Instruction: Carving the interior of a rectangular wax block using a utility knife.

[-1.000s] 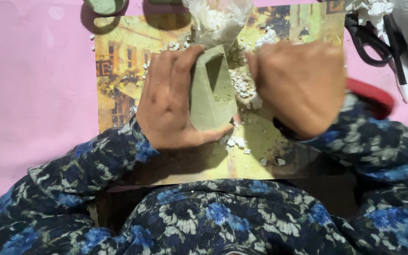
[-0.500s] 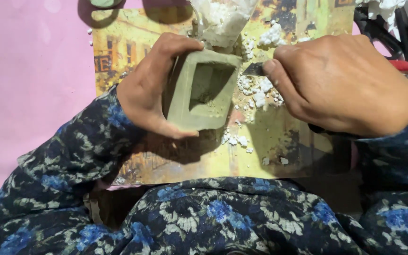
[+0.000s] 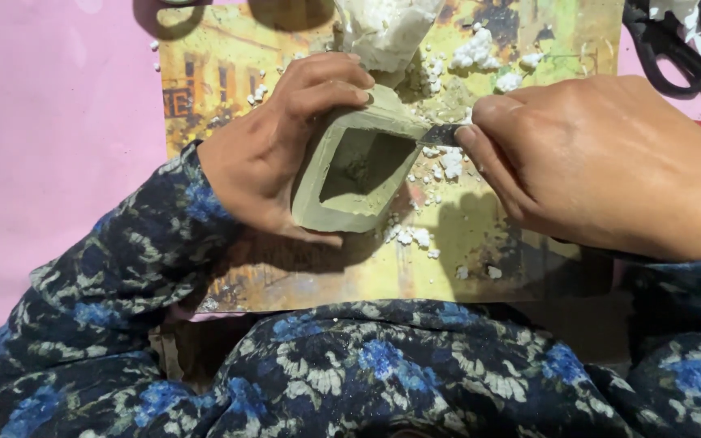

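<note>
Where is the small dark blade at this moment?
In the head view, right of centre: the right hand pinches the blade against the green hollow block held by the left hand.

The hollow grey-green block (image 3: 356, 170) looks like matt, chalky clay, the blade (image 3: 441, 135) dull dark metal, the printed sheet (image 3: 521, 203) glossy paper strewn with rough white crumbs (image 3: 448, 162).

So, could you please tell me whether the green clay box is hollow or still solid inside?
Hollow: the green clay box in the left hand shows a deep square cavity facing the camera.
</note>
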